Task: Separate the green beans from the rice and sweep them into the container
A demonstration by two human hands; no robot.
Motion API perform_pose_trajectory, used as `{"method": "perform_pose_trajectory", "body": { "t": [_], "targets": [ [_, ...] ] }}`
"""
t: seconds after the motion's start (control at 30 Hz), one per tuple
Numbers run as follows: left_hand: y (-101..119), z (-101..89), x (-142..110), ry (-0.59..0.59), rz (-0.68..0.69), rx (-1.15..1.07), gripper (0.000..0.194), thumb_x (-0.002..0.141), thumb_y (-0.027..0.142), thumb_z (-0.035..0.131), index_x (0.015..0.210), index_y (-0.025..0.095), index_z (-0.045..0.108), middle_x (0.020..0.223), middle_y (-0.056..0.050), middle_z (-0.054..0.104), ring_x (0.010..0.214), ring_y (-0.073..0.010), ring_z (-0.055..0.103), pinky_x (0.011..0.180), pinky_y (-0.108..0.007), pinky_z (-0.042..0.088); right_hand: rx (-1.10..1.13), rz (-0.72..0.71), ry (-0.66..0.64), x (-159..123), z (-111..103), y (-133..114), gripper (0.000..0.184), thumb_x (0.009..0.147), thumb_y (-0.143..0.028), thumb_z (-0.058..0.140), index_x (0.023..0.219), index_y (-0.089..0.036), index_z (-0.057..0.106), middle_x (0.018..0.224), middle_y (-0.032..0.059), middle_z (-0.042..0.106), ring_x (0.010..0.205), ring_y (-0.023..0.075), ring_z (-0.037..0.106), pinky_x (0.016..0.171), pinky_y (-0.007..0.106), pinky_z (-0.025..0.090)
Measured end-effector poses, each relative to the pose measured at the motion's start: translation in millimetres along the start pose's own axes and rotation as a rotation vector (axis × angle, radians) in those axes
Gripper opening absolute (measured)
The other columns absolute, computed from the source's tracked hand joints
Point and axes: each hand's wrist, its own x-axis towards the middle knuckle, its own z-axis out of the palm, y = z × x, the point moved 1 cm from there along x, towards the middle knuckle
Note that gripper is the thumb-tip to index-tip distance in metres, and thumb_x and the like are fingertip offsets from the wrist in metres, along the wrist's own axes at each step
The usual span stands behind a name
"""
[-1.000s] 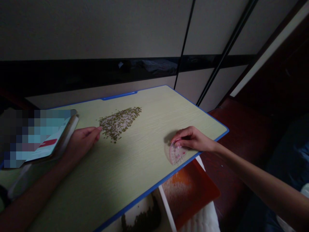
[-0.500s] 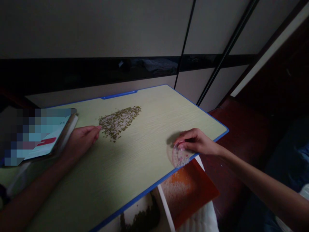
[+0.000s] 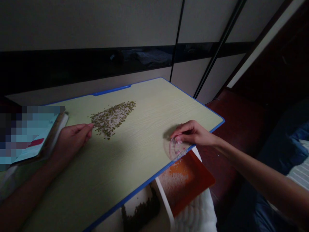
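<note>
My right hand (image 3: 189, 133) pinches a clear protractor (image 3: 174, 149) with pinkish markings, standing on its edge near the front right rim of the pale folding table (image 3: 142, 138). A few white grains lie along the blue rim beside it. Directly below that rim is an orange tray (image 3: 194, 180) with white, rice-like grains (image 3: 175, 177) in it. My left hand (image 3: 76, 135) is closed, thumb against fingers, at the left end of a spread pile of mixed green and white grains (image 3: 112, 119). Whatever those fingers hold, if anything, is hidden.
A tablet-like device (image 3: 40, 138), partly blurred out, leans at the left of the table. Next to the orange tray, a white container (image 3: 165, 201) holds dark green grains (image 3: 143, 212). Cupboard doors (image 3: 91, 25) rise behind the table.
White grains beside the protractor at the table edge have become fewer. The protractor stays in my right hand near the rim. The whole view has shifted slightly; my left hand keeps its place by the pile.
</note>
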Motion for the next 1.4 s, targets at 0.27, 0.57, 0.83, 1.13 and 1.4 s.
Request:
{"method": "perform_pose_trajectory", "body": {
  "t": [0.27,0.57,0.83,1.13,1.4],
  "targets": [
    [23.9,-3.0,-11.8,0.003,-0.042,0.035,0.029,0.066,0.042,0.043,0.046,0.021,0.041,0.037,0.005,0.039,0.038,-0.0098,0.035,0.043,-0.021,0.027,0.057,-0.003,-0.012,-1.9,-3.6,-1.4,0.013,0.067,-0.019,0.066,0.077,-0.018,0.073,0.066,-0.0007,0.069,0.057,0.0080,0.057,0.055,0.019,0.045],
    [33.3,-4.5,-16.5,0.007,-0.111,0.044,0.027,0.066,0.039,0.043,0.047,0.020,0.041,0.038,0.005,0.037,0.039,-0.0097,0.034,0.044,-0.021,0.027,0.164,0.024,0.117,1.3,-6.2,8.2,0.015,0.067,-0.020,0.067,0.080,-0.013,0.072,0.066,0.0022,0.068,0.057,0.0084,0.057,0.055,0.019,0.046],
    [28.9,-3.9,-15.5,-0.012,-0.100,0.046,0.028,0.068,0.039,0.042,0.048,0.020,0.040,0.038,0.006,0.037,0.039,-0.0092,0.033,0.045,-0.021,0.027,0.001,-0.011,0.007,-0.7,-6.0,5.5,0.019,0.071,-0.024,0.064,0.085,-0.013,0.072,0.071,0.0040,0.070,0.062,0.0100,0.060,0.060,0.020,0.048],
    [27.8,-5.4,-13.7,0.002,-0.077,0.055,0.028,0.066,0.040,0.043,0.047,0.020,0.041,0.039,0.005,0.038,0.039,-0.0090,0.035,0.044,-0.021,0.027,0.007,0.007,-0.023,-3.1,-6.8,4.4,0.021,0.070,-0.025,0.065,0.084,-0.011,0.072,0.069,0.0056,0.070,0.057,0.0101,0.059,0.055,0.020,0.048],
    [29.8,-4.8,-13.8,0.001,-0.079,0.078,0.027,0.065,0.040,0.042,0.046,0.020,0.040,0.037,0.005,0.037,0.039,-0.0098,0.035,0.043,-0.021,0.027,-0.017,-0.020,-0.068,-4.1,-6.0,2.1,0.018,0.069,-0.023,0.066,0.081,-0.011,0.072,0.069,0.0047,0.070,0.060,0.0095,0.059,0.056,0.019,0.046]
  ]
}}
